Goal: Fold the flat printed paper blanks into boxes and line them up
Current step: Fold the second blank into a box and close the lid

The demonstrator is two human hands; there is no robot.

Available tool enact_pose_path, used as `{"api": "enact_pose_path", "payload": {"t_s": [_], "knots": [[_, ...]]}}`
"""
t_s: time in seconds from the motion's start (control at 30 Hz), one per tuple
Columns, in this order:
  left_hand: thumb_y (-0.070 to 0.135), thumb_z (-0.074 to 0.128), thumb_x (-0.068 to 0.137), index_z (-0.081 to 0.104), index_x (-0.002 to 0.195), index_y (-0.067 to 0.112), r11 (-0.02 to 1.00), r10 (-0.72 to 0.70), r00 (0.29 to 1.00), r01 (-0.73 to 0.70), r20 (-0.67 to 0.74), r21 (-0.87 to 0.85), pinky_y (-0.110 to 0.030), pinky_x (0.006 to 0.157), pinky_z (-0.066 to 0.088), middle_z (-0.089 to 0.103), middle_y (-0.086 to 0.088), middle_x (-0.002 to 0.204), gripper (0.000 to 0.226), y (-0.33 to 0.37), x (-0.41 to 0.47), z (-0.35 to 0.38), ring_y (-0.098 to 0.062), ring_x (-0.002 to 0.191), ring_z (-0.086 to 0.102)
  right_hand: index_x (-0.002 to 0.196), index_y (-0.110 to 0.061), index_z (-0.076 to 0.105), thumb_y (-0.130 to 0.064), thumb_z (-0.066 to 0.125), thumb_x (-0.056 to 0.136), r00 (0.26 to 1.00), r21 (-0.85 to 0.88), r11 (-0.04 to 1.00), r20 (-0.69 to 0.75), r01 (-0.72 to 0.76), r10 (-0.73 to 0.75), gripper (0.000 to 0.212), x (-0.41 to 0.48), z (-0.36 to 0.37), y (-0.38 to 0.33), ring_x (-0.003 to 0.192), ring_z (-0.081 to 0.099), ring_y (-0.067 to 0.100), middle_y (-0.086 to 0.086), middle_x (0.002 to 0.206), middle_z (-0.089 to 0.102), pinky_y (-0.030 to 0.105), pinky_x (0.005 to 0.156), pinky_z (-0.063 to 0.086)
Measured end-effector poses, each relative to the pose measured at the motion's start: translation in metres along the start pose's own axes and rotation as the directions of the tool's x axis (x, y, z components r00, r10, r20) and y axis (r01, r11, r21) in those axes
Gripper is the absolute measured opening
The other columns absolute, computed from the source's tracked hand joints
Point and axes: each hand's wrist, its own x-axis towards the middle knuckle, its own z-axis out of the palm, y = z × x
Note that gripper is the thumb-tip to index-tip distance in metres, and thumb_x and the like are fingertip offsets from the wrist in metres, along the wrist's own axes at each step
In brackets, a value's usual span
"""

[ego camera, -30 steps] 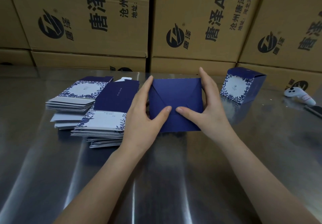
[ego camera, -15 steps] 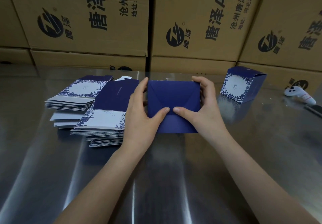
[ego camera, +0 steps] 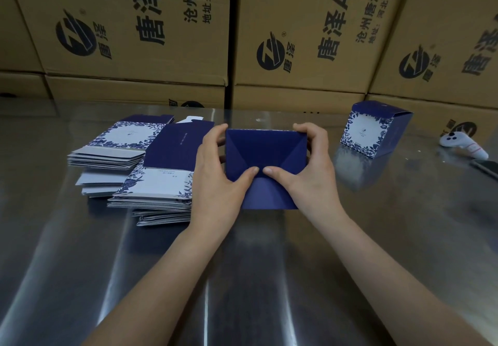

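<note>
A dark blue box (ego camera: 265,151) stands at the middle of the steel table (ego camera: 269,278), its folded bottom flaps turned toward me. My left hand (ego camera: 215,173) grips its left side and my right hand (ego camera: 310,170) grips its right side. Both thumbs press on the flaps where they meet at the centre. Two stacks of flat blue-and-white printed blanks (ego camera: 151,173) lie just left of my left hand. One finished box (ego camera: 373,130) with a floral white face stands at the back right.
Large brown cartons (ego camera: 296,36) with dark printing form a wall along the table's far edge. A white handheld controller (ego camera: 463,145) lies at the far right, with a dark flat object (ego camera: 485,168) beside it.
My fingers have curled over the box's far corners. The box has tipped so the flaps face me more squarely, and the thumbs have pushed the flaps inward.
</note>
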Motion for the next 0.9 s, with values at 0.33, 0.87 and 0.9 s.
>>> {"api": "enact_pose_path", "payload": {"t_s": [0.33, 0.87, 0.9], "knots": [[0.022, 0.083, 0.075, 0.036, 0.137, 0.038, 0.997, 0.034, 0.999, -0.031, -0.028, 0.070, -0.009, 0.087, 0.041, 0.047, 0.011, 0.128, 0.080, -0.009, 0.002, 0.006, 0.022, 0.107, 0.042, 0.118, -0.034, 0.035, -0.018, 0.089, 0.064, 0.998, -0.040, 0.998, -0.053, 0.038, -0.040, 0.077, -0.002, 0.007, 0.004, 0.109, 0.043, -0.008, -0.032, 0.116, 0.040, -0.001, 0.091, 0.032], [0.022, 0.078, 0.081, 0.040, 0.143, 0.034, 1.000, 0.001, 1.000, -0.001, -0.017, 0.016, -0.015, 0.095, 0.046, 0.051, 0.012, 0.134, 0.073, -0.001, 0.002, 0.004, 0.012, 0.111, 0.049, 0.122, -0.028, 0.036, -0.016, 0.087, 0.068, 0.998, -0.027, 0.998, -0.034, 0.057, -0.058, 0.075, 0.000, 0.001, 0.002, 0.119, 0.043, 0.004, -0.008, 0.125, 0.043, 0.020, 0.105, 0.038], [0.023, 0.076, 0.084, 0.039, 0.144, 0.034, 1.000, -0.014, 1.000, 0.014, -0.007, -0.010, -0.020, 0.097, 0.047, 0.051, 0.012, 0.136, 0.072, 0.000, 0.001, 0.004, 0.006, 0.115, 0.051, 0.123, -0.030, 0.036, -0.018, 0.086, 0.070, 0.999, -0.004, 0.999, -0.017, 0.043, -0.043, 0.073, 0.000, -0.001, 0.001, 0.122, 0.044, 0.005, -0.008, 0.127, 0.043, 0.027, 0.105, 0.041]]}}
